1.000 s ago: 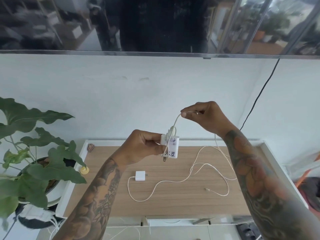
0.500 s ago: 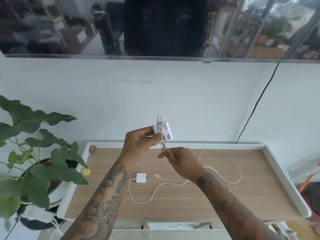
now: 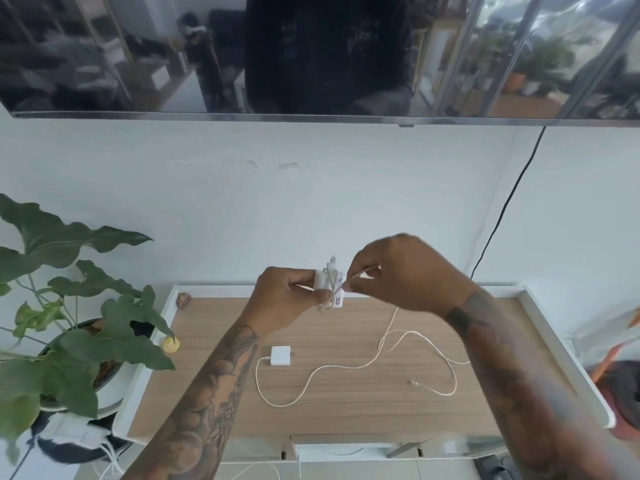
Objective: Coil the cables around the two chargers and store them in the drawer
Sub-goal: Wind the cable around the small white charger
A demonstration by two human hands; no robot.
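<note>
A white wall (image 3: 311, 202) fills the back of the room, with a wide dark screen (image 3: 311, 53) mounted high on it that mirrors the furniture behind; a thin black cord (image 3: 509, 202) runs down the wall from its lower right edge. Below stands a counter (image 3: 346, 403) with a wood-grain top and a raised white rim. A big leafy plant (image 3: 69, 323) in a pot sits just off its left side, and a small yellow object (image 3: 171, 344) rests at the counter's left rim.

Both tattooed forearms reach out over the counter. The left hand (image 3: 287, 296) is raised above the far edge, its grip clamped on a white charger (image 3: 329, 282) that already has a few turns of pale cable around its body. The right hand (image 3: 405, 271), a little blurred, is just beside it, thumb and finger pinched together on the cable (image 3: 388, 334), which drops from that hand down to the counter top and loops away to the right.

A second charger (image 3: 280, 356) lies flat on the wood near the middle, well apart from the hands, its own cable (image 3: 287, 403) curling out loose and uncoiled across the surface. The two cables cross on the right half, and I cannot tell which the small free plug end (image 3: 414, 383) belongs to.
</note>
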